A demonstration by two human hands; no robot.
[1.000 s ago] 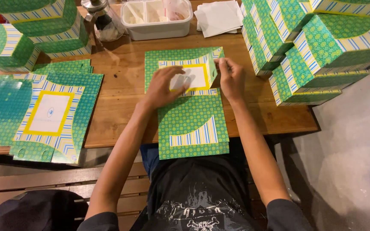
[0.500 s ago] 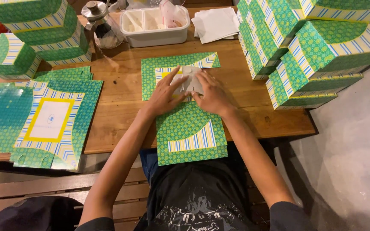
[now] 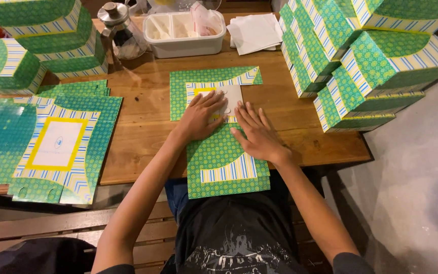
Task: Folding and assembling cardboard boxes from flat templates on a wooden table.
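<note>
A flat green patterned cardboard box blank (image 3: 219, 162) with yellow and blue stripes lies in front of me on the wooden table (image 3: 143, 132), its near end hanging over the table's edge. My left hand (image 3: 201, 116) presses flat on the blank's middle, fingers spread toward a white panel. My right hand (image 3: 257, 133) lies flat beside it, palm down on the green part. Neither hand grips anything.
A stack of unfolded blanks (image 3: 51, 147) lies at the left. Assembled green boxes stand at the back left (image 3: 36, 40) and in a pile at the right (image 3: 361, 61). A white plastic tub (image 3: 183, 45), a glass jar (image 3: 120, 30) and white paper (image 3: 254, 33) sit at the back.
Both hands have slid toward me along the blank, from folding a flap at its far end to pressing flat on its middle.
</note>
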